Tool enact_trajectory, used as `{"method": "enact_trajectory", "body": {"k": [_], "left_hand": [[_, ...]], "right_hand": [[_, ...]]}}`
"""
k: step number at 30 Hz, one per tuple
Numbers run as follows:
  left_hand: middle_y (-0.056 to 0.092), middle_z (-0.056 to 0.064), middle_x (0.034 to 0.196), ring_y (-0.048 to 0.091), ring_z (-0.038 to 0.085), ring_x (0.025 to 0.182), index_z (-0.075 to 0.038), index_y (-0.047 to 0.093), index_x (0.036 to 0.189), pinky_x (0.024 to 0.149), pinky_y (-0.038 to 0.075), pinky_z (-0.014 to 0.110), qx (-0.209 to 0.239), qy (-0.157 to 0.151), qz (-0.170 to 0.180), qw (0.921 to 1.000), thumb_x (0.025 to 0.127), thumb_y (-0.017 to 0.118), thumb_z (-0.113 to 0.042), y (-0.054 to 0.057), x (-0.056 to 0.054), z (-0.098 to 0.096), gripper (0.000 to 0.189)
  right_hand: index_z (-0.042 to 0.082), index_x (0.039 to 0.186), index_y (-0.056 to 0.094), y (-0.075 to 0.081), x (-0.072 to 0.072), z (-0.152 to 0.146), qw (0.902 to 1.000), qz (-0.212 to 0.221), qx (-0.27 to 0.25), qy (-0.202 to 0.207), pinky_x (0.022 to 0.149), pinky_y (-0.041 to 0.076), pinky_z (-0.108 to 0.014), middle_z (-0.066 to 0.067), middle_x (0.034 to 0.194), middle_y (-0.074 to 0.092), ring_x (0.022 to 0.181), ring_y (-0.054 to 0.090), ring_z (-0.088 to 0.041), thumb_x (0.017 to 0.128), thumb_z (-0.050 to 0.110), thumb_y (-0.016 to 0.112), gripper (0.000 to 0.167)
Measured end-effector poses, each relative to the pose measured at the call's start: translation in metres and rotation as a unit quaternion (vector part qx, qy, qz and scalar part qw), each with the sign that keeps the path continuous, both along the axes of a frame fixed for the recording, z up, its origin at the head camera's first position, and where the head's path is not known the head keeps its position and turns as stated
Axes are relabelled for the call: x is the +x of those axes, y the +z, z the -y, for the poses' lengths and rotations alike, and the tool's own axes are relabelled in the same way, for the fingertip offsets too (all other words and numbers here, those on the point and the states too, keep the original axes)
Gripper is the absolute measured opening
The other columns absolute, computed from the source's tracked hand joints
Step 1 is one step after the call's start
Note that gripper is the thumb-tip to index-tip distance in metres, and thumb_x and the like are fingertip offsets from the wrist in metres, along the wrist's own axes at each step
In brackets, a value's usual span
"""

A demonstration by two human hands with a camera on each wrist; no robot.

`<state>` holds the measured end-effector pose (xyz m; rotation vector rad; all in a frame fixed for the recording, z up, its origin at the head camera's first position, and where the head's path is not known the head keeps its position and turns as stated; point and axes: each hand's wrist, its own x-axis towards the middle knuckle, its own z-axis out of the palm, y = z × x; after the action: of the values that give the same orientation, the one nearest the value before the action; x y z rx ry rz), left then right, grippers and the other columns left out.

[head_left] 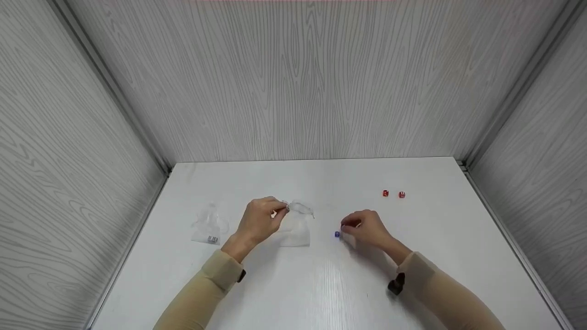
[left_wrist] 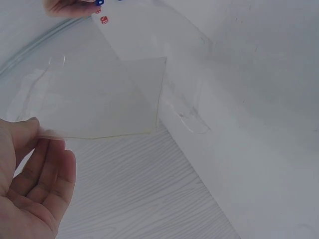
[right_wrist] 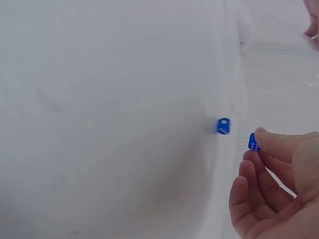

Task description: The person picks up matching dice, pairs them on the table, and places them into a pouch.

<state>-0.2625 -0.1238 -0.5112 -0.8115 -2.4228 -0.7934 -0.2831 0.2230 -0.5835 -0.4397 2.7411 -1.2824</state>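
White tabletop before you, wood-grain panels around. Your left hand pinches clear bag by edge; your right hand pinches blue die, second blue die on tabletop just beside. Grip opposite faces firmly; hold thin bag steady, lest it buckle.

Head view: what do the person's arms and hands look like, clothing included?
The left hand and right hand are bare. The left sleeve and right sleeve are long, plain and tan; a small black device shows beside each sleeve.
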Motion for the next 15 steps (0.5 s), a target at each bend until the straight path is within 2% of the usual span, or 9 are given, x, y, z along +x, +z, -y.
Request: {"method": "enact_trajectory", "body": {"k": [5,15], "left_hand": [[0.086,0.004,0.095,0.081,0.016,0.081,-0.008,0.089,0.104,0.07,0.066,0.031,-0.006,0.001,0.004,1.0,0.102,0.082,-0.009,0.001,-0.001,-0.002,0.007],[0.086,0.004,0.094,0.081,0.016,0.082,-0.009,0.089,0.102,0.071,0.067,0.033,-0.007,-0.005,-0.011,0.9999,0.101,0.083,-0.009,0.005,0.0,-0.009,0.006]], "right_hand": [[0.006,0.113,0.088,0.015,-0.003,0.0,0.9992,-0.034,-0.015,0.012,0.086,0.061,-0.026,-0.006,0.107,0.086,0.1,0.077,-0.018,0.101,0.013,0.084,0.015],[0.015,0.112,0.089,0.046,-0.003,0.008,0.9967,-0.066,-0.041,0.025,0.085,0.061,-0.02,-0.004,0.108,0.086,0.098,0.077,-0.016,0.101,0.013,0.084,0.012]]}}
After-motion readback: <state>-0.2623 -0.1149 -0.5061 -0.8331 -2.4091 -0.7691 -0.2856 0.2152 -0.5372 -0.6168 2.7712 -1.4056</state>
